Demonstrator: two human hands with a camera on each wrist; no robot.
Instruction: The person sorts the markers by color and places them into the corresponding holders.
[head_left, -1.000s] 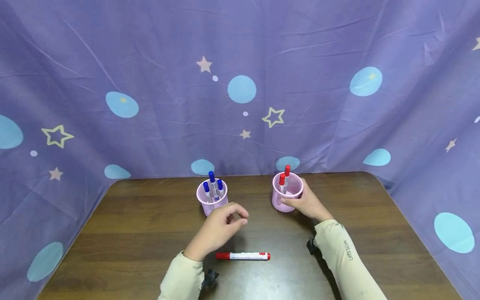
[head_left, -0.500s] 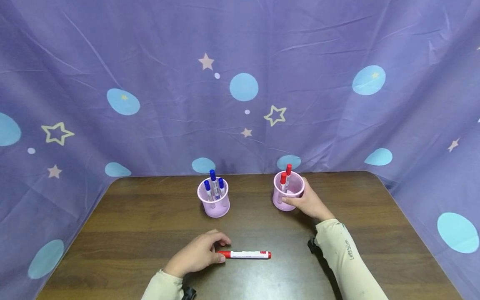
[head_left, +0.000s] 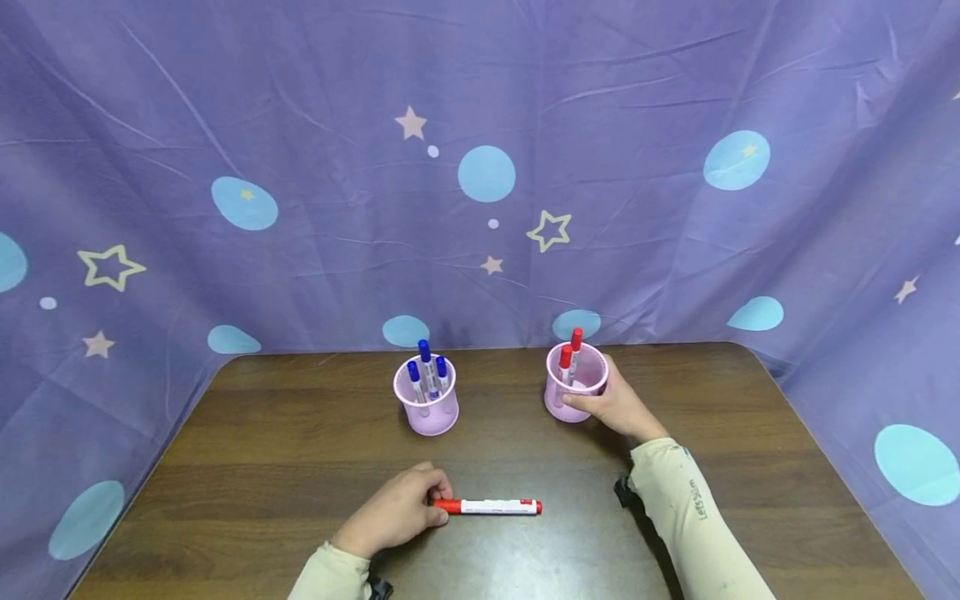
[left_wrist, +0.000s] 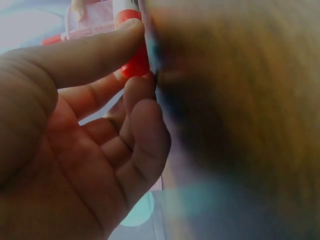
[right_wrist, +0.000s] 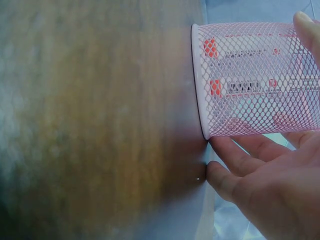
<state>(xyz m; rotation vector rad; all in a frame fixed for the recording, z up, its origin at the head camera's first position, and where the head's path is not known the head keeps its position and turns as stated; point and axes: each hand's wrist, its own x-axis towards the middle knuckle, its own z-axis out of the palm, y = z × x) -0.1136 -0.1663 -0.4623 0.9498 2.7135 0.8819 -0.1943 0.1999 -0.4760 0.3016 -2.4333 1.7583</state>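
A white marker with a red cap lies on its side near the front of the table. My left hand pinches its capped end between thumb and fingers; the left wrist view shows the thumb over the red cap. At the back right, my right hand holds a pink mesh pen cup from its right side, thumb across the front. Two red-capped markers stand inside that cup. In the right wrist view the cup's mesh wall rises from the table, with fingers along its side.
A second pink mesh cup with blue-capped markers stands at the back left. Behind the brown wooden table hangs a purple curtain with stars and dots.
My left hand has come down and toward me from beside the left cup, and has taken hold of the red marker's cap. My right hand stays on its cup.
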